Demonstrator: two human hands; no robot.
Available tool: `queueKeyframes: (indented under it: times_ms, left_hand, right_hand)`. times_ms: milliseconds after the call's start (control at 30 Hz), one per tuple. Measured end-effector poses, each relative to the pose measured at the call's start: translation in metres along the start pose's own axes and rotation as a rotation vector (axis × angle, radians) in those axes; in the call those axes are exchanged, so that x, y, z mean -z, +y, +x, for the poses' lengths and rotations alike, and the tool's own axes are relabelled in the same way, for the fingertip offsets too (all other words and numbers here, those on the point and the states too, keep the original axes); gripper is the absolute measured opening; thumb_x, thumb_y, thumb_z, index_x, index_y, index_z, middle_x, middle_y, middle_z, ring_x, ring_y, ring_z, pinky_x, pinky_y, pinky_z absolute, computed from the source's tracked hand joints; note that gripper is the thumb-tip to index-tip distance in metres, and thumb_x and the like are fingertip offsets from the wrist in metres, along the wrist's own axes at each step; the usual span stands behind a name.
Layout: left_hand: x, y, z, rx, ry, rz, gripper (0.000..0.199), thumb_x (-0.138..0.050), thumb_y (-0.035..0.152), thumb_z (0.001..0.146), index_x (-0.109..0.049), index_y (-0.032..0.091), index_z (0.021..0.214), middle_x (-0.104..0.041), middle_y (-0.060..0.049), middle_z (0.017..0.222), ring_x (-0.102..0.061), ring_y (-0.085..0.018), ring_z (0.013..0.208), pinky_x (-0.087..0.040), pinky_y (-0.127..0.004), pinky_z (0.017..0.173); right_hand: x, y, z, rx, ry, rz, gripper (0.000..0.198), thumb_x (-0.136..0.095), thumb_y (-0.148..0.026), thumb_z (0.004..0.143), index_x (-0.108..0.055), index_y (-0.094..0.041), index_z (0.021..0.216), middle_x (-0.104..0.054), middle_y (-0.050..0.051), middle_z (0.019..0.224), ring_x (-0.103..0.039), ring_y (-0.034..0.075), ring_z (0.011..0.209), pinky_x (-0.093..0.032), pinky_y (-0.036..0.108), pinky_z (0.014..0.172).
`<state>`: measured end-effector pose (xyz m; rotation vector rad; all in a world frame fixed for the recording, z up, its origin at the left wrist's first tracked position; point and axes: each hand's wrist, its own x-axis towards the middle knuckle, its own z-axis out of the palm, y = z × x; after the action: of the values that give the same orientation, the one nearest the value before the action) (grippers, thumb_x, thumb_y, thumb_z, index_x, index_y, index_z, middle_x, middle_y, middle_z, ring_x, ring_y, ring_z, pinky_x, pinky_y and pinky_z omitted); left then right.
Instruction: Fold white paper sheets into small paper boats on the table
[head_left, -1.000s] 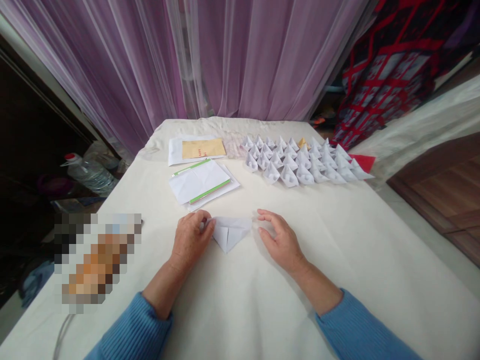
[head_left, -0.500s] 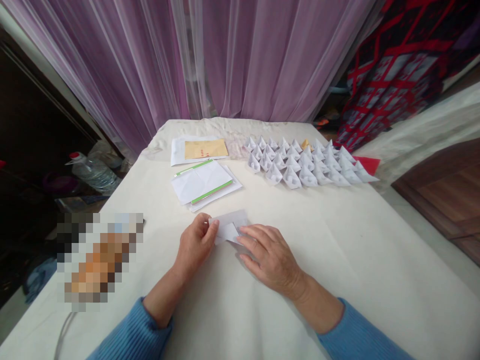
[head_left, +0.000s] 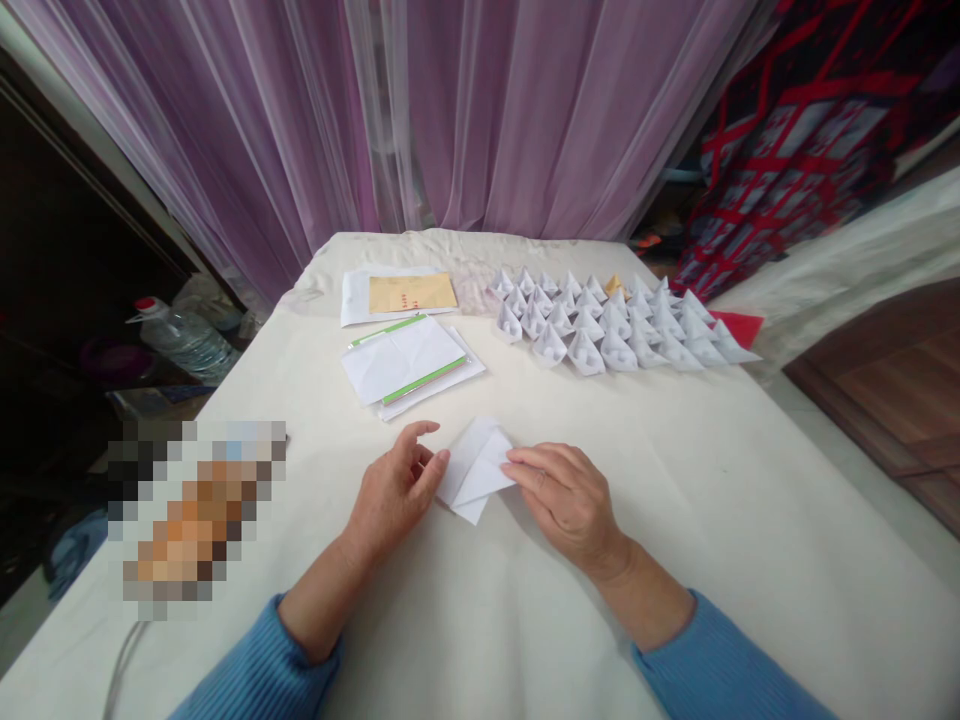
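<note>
A folded sheet of white paper point(head_left: 480, 468) is above the near middle of the white-covered table, its layers making slanted flaps and a corner that points toward me. My right hand point(head_left: 574, 500) pinches its right corner between thumb and fingers. At the paper's left edge is my left hand point(head_left: 397, 490), index finger raised and apart from the thumb. Its thumb tip is close against the edge; whether it touches I cannot tell. Beyond my hands, toward the right, stand several rows of folded white paper boats point(head_left: 589, 352), with one yellow boat point(head_left: 615, 286) among them.
A stack of white paper with green-edged packs point(head_left: 405, 360) lies ahead, with a tan envelope point(head_left: 412, 293) on white sheets behind it. A blurred-out object point(head_left: 202, 520) with a cable is at left. A red piece point(head_left: 739, 327) shows behind the boats. A water bottle point(head_left: 184, 340) stands beyond the left edge.
The paper has turned, and its folded flaps now face me with one corner pointing down. My left index finger has lifted off it, while my right fingers have closed on its right corner.
</note>
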<state>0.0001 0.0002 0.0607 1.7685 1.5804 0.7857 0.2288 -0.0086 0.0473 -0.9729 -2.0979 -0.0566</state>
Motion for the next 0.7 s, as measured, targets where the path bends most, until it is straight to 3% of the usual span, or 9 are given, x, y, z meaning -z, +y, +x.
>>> queueKeyframes:
  times_ms: [100,200,267,367,567,700]
  left_hand:
    - [0.002,0.001,-0.001,-0.131,0.096,-0.015,0.030,-0.044,0.039,0.093,-0.052,0.023,0.117,-0.067,-0.001,0.087,-0.062,-0.013,0.071,-0.048,-0.024,0.060]
    - [0.001,0.001,0.000,-0.331,0.178,0.058,0.027,-0.045,0.031,0.094,-0.056,0.022,0.117,-0.066,-0.008,0.110,-0.063,-0.018,0.098,-0.053,-0.029,0.077]
    - [0.000,0.000,0.000,-0.456,0.178,0.130,0.026,-0.047,0.024,0.093,-0.059,0.023,0.116,-0.065,-0.009,0.118,-0.061,-0.019,0.109,-0.052,-0.035,0.090]
    - [-0.005,-0.004,0.001,-0.590,0.117,0.224,0.026,-0.048,0.017,0.091,-0.063,0.024,0.111,-0.067,-0.007,0.118,-0.059,-0.020,0.114,-0.048,-0.039,0.097]
    - [-0.014,-0.017,0.002,-0.615,-0.084,0.416,0.033,-0.060,0.019,0.087,-0.062,0.028,0.119,-0.065,-0.004,0.128,-0.052,-0.026,0.127,-0.039,-0.051,0.106]
    - [-0.017,-0.022,0.004,-0.593,-0.115,0.454,0.039,-0.064,0.021,0.086,-0.058,0.026,0.124,-0.063,-0.007,0.130,-0.057,-0.026,0.122,-0.039,-0.053,0.106]
  right_hand:
    - [-0.001,0.007,-0.001,-0.042,0.030,0.020,0.031,-0.051,-0.012,0.090,-0.071,-0.030,0.105,-0.072,0.004,0.106,-0.065,0.019,0.097,-0.054,0.037,0.083]
    - [-0.005,0.018,-0.003,-0.090,0.000,-0.012,0.031,-0.050,-0.011,0.090,-0.072,-0.028,0.105,-0.068,0.007,0.117,-0.061,0.021,0.107,-0.052,0.040,0.091]
    - [-0.008,0.025,-0.005,-0.119,-0.059,-0.044,0.032,-0.050,-0.009,0.090,-0.073,-0.026,0.104,-0.067,0.008,0.118,-0.059,0.022,0.111,-0.051,0.041,0.093]
    - [-0.011,0.032,-0.008,-0.144,-0.144,-0.086,0.034,-0.049,-0.007,0.088,-0.073,-0.026,0.104,-0.067,0.008,0.118,-0.057,0.023,0.112,-0.051,0.041,0.093]
    - [-0.015,0.033,-0.012,-0.162,-0.211,-0.142,0.038,-0.047,-0.005,0.086,-0.069,-0.022,0.112,-0.065,0.009,0.121,-0.056,0.024,0.112,-0.050,0.041,0.094]
    - [-0.015,0.027,-0.011,-0.168,-0.217,-0.151,0.037,-0.047,-0.009,0.088,-0.065,-0.020,0.118,-0.064,0.010,0.123,-0.054,0.024,0.114,-0.048,0.041,0.095]
